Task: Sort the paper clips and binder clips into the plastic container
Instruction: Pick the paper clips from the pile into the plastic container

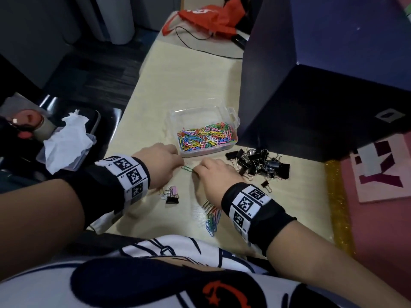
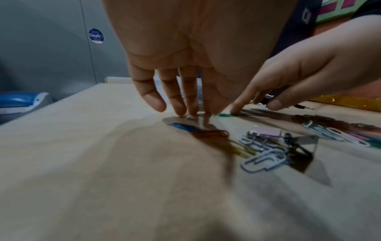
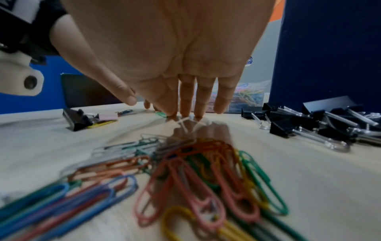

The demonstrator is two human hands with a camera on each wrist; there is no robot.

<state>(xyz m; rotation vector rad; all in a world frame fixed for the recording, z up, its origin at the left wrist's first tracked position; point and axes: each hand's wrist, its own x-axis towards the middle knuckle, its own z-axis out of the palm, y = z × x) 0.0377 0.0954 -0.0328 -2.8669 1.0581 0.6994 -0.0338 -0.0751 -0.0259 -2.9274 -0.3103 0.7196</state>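
Note:
A clear plastic container [image 1: 231,117] holds several coloured paper clips [image 1: 206,136]. Just in front of it a green paper clip [image 1: 187,168] lies flat on the table between my two hands. My left hand [image 1: 180,162] stands with straight fingers [image 2: 181,106], their tips touching the table left of the clip. My right hand [image 1: 196,171] also has straight fingers [image 3: 186,104]; its index tip presses on the green paper clip [image 2: 225,115]. A pile of black binder clips [image 1: 260,164] lies to the right. Loose paper clips [image 1: 212,218] lie under my right wrist.
A pink and a black binder clip [image 1: 171,195] with a few paper clips sit near my left wrist. A dark blue box [image 1: 311,96] stands right of the container. A red bag [image 1: 206,16] and a black cable [image 1: 200,38] lie at the far end. The table's left edge [image 1: 117,134] is close.

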